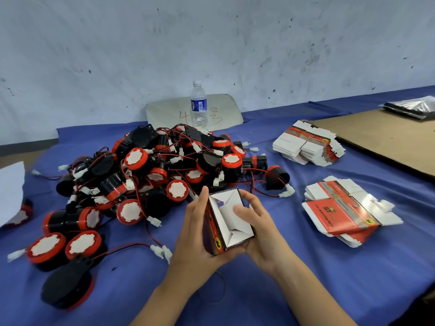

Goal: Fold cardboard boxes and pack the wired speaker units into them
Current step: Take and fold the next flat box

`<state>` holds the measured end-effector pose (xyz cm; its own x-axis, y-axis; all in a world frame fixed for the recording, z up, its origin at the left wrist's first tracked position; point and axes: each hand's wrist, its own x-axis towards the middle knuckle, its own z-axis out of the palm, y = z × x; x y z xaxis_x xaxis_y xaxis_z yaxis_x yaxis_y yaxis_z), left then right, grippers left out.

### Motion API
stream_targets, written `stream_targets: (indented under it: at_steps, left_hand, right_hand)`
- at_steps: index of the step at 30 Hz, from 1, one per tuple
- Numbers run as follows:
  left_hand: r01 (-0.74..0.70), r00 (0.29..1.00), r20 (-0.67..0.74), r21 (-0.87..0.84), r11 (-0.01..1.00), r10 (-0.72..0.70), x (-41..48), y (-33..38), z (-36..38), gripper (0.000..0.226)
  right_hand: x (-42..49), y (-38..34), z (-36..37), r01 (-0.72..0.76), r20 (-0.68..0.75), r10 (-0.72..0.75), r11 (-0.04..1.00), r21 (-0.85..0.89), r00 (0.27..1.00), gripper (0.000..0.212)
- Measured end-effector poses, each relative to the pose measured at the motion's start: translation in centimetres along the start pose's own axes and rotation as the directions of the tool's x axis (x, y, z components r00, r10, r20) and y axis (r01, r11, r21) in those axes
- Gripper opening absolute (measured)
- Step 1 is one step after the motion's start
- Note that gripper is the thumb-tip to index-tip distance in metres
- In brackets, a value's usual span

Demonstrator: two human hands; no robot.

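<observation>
Held box [231, 231], open face up, long axis pointing away. The left hand [195, 229] clamps its left wall with curled fingers. The right hand [261, 229] clasps its right wall, thumb on a flap. The speakers [150, 170] lie beyond the box, leftward.

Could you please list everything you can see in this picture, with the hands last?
box: one, red-black outside, white inside, held at near centre
speaker units: pile, too many to count, black and red, white faces, left and centre
flat box stacks: two, white and red, right of the pile
water bottle: one, clear, blue label, behind the pile
beige board: one, against the wall behind the bottle
cardboard sheet: one, brown, far right
black bags: count unclear, far right, behind the cardboard
white sheet: one, left edge
blue cloth: one, under everything
left hand: one, grips the box's left side
right hand: one, holds its right side, thumb on an inner flap
</observation>
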<state>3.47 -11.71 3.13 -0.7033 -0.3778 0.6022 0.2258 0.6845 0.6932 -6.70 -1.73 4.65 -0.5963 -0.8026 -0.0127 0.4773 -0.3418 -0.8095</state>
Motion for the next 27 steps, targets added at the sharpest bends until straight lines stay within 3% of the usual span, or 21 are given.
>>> stream_targets:
  at_steps: [9,15,19,21,23,24,27]
  left_hand:
    - [0.007,1.000,-0.003,-0.055,0.998,-0.007,-0.1,-0.4,-0.1,0.105]
    - [0.058,0.998,-0.004,-0.068,0.996,-0.058,-0.4,-0.8,-0.3,0.112]
    - [0.116,0.993,0.028,-0.039,0.992,-0.115,-0.2,-1.3,-0.3,0.113]
    - [0.059,0.998,-0.002,0.169,0.984,-0.060,0.2,-1.8,-0.4,0.105]
    - [0.034,0.992,-0.122,0.452,0.891,0.024,0.6,-3.0,-0.9,0.088]
    - [0.124,0.973,-0.231,0.514,0.849,-0.002,0.8,-3.6,-1.5,0.076]
    - [0.436,0.859,-0.474,0.481,0.761,-0.193,1.1,-5.3,-3.6,0.059]
  right_hand:
    - [-0.3,-0.3,-0.2,-0.070,0.109,0.067,0.997,0.023,0.992,0.064]
    - [-0.3,-0.4,-0.3,-0.046,0.192,0.043,0.999,0.008,0.980,0.105]
    - [-0.5,-0.7,-0.1,0.051,0.191,-0.044,0.998,-0.033,0.981,0.090]
    - [-0.4,-0.6,-0.1,0.176,0.093,-0.166,0.977,-0.119,0.982,0.079]
    - [-0.3,-0.2,-0.3,0.350,-0.007,-0.376,0.869,-0.350,0.927,0.076]
    - [-0.3,0.0,-0.6,0.409,-0.007,-0.482,0.752,-0.517,0.876,0.078]
    - [0.0,0.8,-1.0,0.383,0.206,-0.576,0.204,-0.901,0.791,0.091]
